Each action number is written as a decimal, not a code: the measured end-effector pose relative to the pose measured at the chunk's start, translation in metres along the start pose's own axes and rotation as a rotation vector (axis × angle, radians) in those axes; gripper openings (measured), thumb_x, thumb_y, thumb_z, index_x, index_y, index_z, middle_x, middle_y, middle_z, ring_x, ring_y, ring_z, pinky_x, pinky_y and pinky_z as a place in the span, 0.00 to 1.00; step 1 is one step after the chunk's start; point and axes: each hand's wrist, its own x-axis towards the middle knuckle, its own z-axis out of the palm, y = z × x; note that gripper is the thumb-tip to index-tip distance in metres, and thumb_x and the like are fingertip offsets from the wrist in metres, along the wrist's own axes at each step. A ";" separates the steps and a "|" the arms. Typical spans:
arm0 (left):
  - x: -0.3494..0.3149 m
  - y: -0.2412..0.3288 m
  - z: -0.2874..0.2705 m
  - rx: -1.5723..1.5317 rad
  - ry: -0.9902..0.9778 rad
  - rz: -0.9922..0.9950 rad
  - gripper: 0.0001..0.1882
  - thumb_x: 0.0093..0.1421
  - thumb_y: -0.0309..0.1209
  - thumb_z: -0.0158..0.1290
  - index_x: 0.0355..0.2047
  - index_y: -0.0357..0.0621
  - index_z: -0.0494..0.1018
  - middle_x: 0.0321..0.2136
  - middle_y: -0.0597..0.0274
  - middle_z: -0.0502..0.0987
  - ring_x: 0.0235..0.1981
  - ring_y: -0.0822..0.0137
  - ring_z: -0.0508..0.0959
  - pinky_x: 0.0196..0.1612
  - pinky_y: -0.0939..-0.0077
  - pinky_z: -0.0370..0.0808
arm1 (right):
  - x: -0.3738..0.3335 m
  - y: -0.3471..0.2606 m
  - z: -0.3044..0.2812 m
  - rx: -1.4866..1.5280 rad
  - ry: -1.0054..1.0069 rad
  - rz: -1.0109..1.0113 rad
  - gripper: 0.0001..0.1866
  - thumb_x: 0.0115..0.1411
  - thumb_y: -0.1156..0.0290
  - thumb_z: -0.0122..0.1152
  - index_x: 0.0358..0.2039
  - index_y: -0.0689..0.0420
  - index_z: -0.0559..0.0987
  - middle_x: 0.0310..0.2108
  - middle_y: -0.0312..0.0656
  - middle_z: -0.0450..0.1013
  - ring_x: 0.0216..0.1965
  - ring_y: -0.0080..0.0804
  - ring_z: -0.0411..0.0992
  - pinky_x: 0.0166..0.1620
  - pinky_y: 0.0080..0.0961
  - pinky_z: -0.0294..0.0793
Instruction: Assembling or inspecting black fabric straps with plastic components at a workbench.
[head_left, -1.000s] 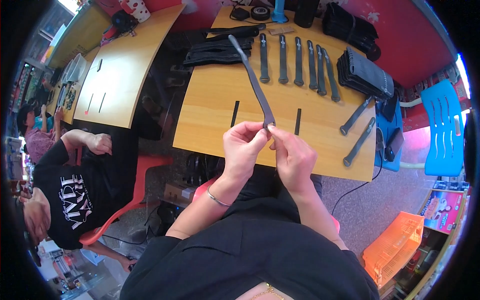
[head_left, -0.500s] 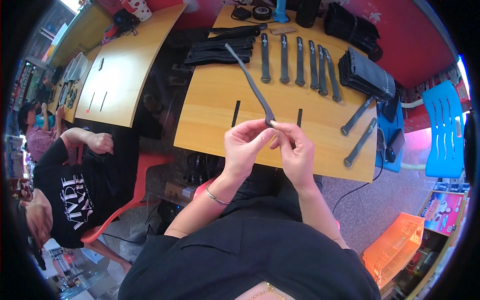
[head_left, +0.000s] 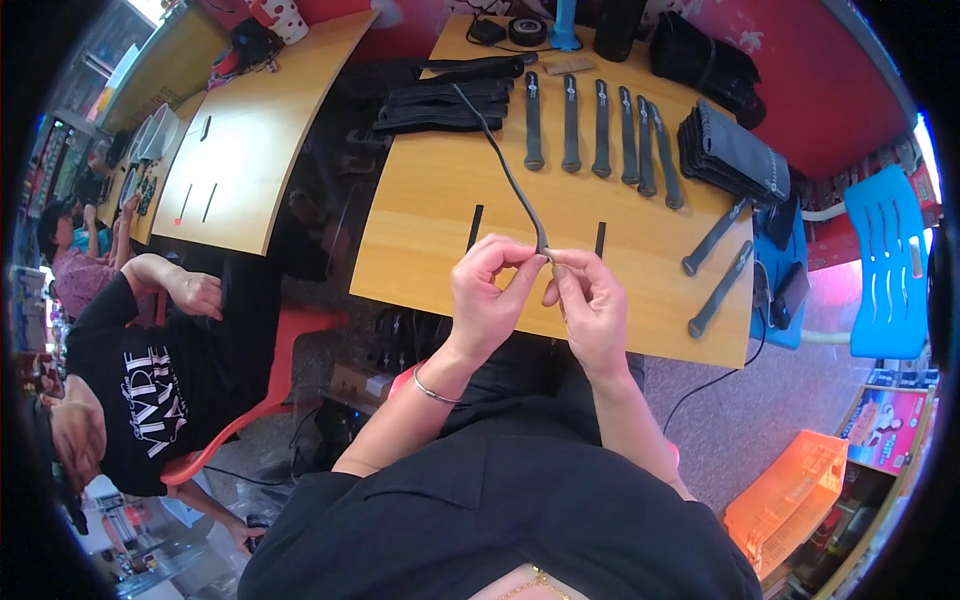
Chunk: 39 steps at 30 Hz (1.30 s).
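Note:
A thin dark grey strap [head_left: 517,190] stretches up and away over the wooden table [head_left: 420,240], slightly bowed and seen almost edge-on. My left hand [head_left: 483,300] pinches its near end between thumb and fingers. Right beside it, the fingertips of my right hand [head_left: 598,315] are closed on the same end. Fingers hide most of that end. Several similar straps, one a grey strap [head_left: 602,130] with a rounded end, lie in a row beyond my hands. Another loose strap [head_left: 720,288] rests by the right edge.
Dark straps [head_left: 445,107] are piled at the far left, dark folded pieces [head_left: 735,155] at the right. A black bundle [head_left: 703,58] and black cylinder [head_left: 617,30] stand behind. A blue chair [head_left: 888,260] is to the right; a seated person [head_left: 170,380] is to the left.
The strap has turned more edge-on between my fingers, its near end less visible. My hands stay nearly in place. The seated person's lower hand now shows near a dark object.

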 end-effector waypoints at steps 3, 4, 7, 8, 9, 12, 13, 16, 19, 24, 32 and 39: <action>0.005 0.004 -0.008 0.002 -0.064 -0.033 0.04 0.50 0.17 0.58 0.25 0.34 0.73 0.24 0.60 0.74 0.26 0.71 0.74 0.30 0.81 0.71 | 0.001 -0.001 -0.001 0.013 -0.018 0.014 0.08 0.62 0.80 0.50 0.40 0.59 0.76 0.24 0.34 0.71 0.23 0.16 0.68 0.29 0.13 0.65; 0.006 0.007 -0.012 0.003 -0.063 -0.034 0.04 0.50 0.17 0.58 0.25 0.34 0.73 0.24 0.60 0.74 0.26 0.71 0.74 0.30 0.81 0.71 | 0.001 -0.001 -0.001 0.031 -0.035 0.016 0.08 0.62 0.80 0.50 0.40 0.59 0.76 0.23 0.33 0.71 0.23 0.16 0.68 0.28 0.12 0.65; 0.008 0.014 -0.023 0.094 -0.165 -0.013 0.03 0.51 0.17 0.57 0.24 0.34 0.73 0.24 0.61 0.74 0.26 0.73 0.74 0.30 0.82 0.71 | -0.003 -0.005 -0.004 0.103 -0.044 0.038 0.08 0.61 0.79 0.51 0.40 0.59 0.76 0.23 0.33 0.71 0.23 0.15 0.67 0.28 0.11 0.64; 0.007 0.016 -0.027 0.010 -0.208 -0.091 0.03 0.52 0.18 0.56 0.25 0.34 0.72 0.24 0.62 0.74 0.27 0.75 0.74 0.31 0.83 0.71 | -0.004 -0.006 -0.006 0.105 -0.049 0.039 0.08 0.61 0.79 0.51 0.40 0.59 0.76 0.23 0.33 0.71 0.23 0.15 0.67 0.28 0.11 0.64; 0.006 0.017 -0.029 -0.075 -0.251 -0.169 0.03 0.54 0.19 0.56 0.26 0.34 0.72 0.25 0.64 0.74 0.28 0.77 0.74 0.31 0.84 0.71 | -0.004 -0.007 -0.009 0.095 -0.083 0.091 0.08 0.62 0.76 0.51 0.41 0.57 0.76 0.22 0.33 0.71 0.20 0.13 0.63 0.24 0.11 0.60; 0.004 0.019 -0.034 -0.243 -0.293 -0.313 0.03 0.57 0.21 0.54 0.29 0.34 0.71 0.26 0.66 0.74 0.30 0.80 0.73 0.34 0.86 0.71 | -0.002 -0.016 -0.013 0.042 -0.151 0.147 0.09 0.62 0.74 0.52 0.43 0.56 0.75 0.20 0.32 0.71 0.18 0.11 0.60 0.22 0.09 0.55; 0.002 0.019 -0.033 -0.243 -0.293 -0.315 0.03 0.57 0.21 0.54 0.29 0.34 0.71 0.26 0.66 0.74 0.30 0.80 0.73 0.34 0.86 0.71 | -0.002 -0.018 -0.014 -0.001 -0.185 0.150 0.10 0.61 0.74 0.53 0.43 0.56 0.75 0.21 0.32 0.71 0.19 0.11 0.60 0.22 0.09 0.55; 0.000 0.025 -0.028 -0.348 -0.273 -0.317 0.03 0.58 0.21 0.53 0.31 0.35 0.69 0.27 0.67 0.73 0.30 0.81 0.73 0.36 0.86 0.71 | 0.001 -0.020 -0.011 -0.082 -0.161 -0.039 0.12 0.56 0.77 0.60 0.43 0.58 0.76 0.25 0.33 0.71 0.20 0.10 0.59 0.23 0.11 0.58; -0.001 0.030 -0.023 -0.415 -0.282 -0.288 0.03 0.58 0.20 0.52 0.31 0.35 0.69 0.29 0.66 0.72 0.32 0.80 0.72 0.37 0.86 0.71 | 0.001 -0.031 -0.006 -0.343 -0.112 -0.224 0.12 0.54 0.77 0.62 0.41 0.59 0.77 0.29 0.35 0.71 0.21 0.12 0.60 0.25 0.11 0.60; -0.005 0.032 -0.023 -0.316 -0.318 -0.242 0.03 0.56 0.20 0.53 0.29 0.34 0.69 0.30 0.63 0.69 0.32 0.77 0.71 0.36 0.84 0.70 | 0.002 -0.018 -0.001 -0.147 -0.064 -0.263 0.05 0.56 0.77 0.60 0.34 0.60 0.77 0.34 0.39 0.73 0.22 0.11 0.61 0.27 0.10 0.61; -0.001 0.038 -0.031 -0.010 -0.398 -0.051 0.05 0.51 0.15 0.53 0.24 0.35 0.68 0.27 0.61 0.70 0.30 0.73 0.72 0.34 0.82 0.69 | 0.003 -0.027 -0.002 0.224 -0.047 0.055 0.04 0.63 0.72 0.52 0.30 0.57 0.71 0.36 0.40 0.76 0.19 0.08 0.54 0.23 0.08 0.54; 0.000 0.033 -0.050 -0.306 -0.586 -0.043 0.07 0.50 0.22 0.56 0.20 0.39 0.69 0.20 0.63 0.70 0.24 0.69 0.71 0.29 0.78 0.67 | 0.006 -0.038 -0.022 0.202 0.027 0.001 0.04 0.63 0.72 0.51 0.30 0.56 0.71 0.36 0.42 0.76 0.18 0.09 0.53 0.22 0.09 0.53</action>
